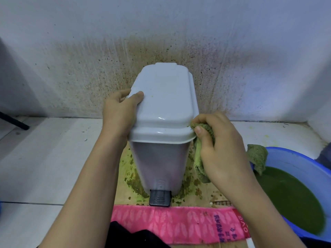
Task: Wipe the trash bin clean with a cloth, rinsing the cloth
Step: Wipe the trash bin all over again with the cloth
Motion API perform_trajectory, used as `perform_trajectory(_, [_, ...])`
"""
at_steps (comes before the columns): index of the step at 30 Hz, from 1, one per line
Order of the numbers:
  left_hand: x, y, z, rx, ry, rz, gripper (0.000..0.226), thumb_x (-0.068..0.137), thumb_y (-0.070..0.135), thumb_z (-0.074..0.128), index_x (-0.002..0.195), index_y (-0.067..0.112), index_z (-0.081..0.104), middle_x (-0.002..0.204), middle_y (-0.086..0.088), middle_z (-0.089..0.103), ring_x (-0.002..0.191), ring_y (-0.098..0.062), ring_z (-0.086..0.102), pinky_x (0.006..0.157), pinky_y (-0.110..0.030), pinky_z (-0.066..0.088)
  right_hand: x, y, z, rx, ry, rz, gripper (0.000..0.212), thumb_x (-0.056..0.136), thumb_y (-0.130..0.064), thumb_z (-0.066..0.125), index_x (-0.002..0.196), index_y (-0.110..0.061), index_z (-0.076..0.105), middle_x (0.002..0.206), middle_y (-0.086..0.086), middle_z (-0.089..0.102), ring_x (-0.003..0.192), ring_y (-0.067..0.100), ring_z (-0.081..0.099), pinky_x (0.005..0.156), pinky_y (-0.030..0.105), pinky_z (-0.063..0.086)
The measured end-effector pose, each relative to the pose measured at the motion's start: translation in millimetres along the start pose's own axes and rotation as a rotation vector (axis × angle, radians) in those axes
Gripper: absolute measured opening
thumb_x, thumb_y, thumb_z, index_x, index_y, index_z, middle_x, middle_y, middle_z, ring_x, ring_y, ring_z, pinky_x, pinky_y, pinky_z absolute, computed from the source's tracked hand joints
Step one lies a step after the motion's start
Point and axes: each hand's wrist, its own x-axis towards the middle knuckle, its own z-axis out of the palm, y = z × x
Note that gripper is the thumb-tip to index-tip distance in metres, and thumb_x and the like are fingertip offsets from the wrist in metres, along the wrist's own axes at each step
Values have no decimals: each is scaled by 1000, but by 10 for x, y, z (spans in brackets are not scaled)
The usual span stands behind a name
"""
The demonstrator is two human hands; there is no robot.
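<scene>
Right now the trash bin (162,133) stands on stained cardboard (197,196) on the floor, close to the spattered wall (107,68), lid (163,104) shut. The left hand (119,113) steadies it, thumb on the lid top and fingers curled round the lid's left edge. The right hand (217,145) holds a bunched green cloth (201,153), fingers wrapped round it, pressing it against the lid's front right corner and the side below. To do this step well, I would keep the left grip firm so the bin does not rock, then draw the cloth along the rim's underside in 1 direction. The cloth looks soiled, so a rinse seems due, though the blue basin (293,158) just beside holds murky green water (290,197), with a 2nd cloth (258,156) draped over its rim.
</scene>
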Motion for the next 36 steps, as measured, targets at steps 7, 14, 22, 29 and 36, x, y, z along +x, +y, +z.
perform_trajectory(7, [6, -10, 9, -13, 1, 23, 46, 82, 35, 72, 124, 17, 66, 114, -1, 71, 101, -18, 69, 95, -42, 55, 139, 39, -154, 108, -84, 67, 17, 93, -8, 60, 94, -22, 69, 91, -17, 57, 86, -6, 52, 78, -1, 32])
perform_trajectory(14, [8, -27, 26, -7, 43, 31, 53, 68, 47, 66, 115, 23, 71, 106, 2, 73, 99, -18, 69, 96, -46, 53, -101, -75, 162, -156, 141, -40, 22, 87, 5, 56, 93, -14, 64, 95, 1, 58, 87, 27, 48, 77, 47, 45])
perform_trajectory(22, [0, -31, 19, -8, 31, 29, 50, 70, 45, 63, 114, 24, 71, 103, 6, 73, 97, -16, 68, 94, -44, 53, -186, -403, 387, -482, 182, -167, 38, 70, 4, 35, 87, -11, 65, 87, 7, 62, 79, 32, 54, 65, 39, 42])
perform_trajectory(29, [-50, -124, -50, -166, -12, 56, 37, 93, 19, 60, 123, -3, 63, 114, -10, 67, 66, 0, 52, 52, -8, 40, -261, -50, 169, -123, 212, -132, 18, 90, -5, 53, 98, -15, 66, 95, -1, 63, 88, 26, 50, 78, 47, 47])
perform_trajectory(36, [-134, -176, -31, -288, -22, 36, 17, 96, 24, 57, 83, 19, 67, 81, 5, 64, 72, -10, 56, 60, -20, 43, -190, -295, 501, -416, 330, -178, 35, 67, 16, 55, 90, -8, 66, 89, 9, 63, 81, 33, 53, 67, 41, 41])
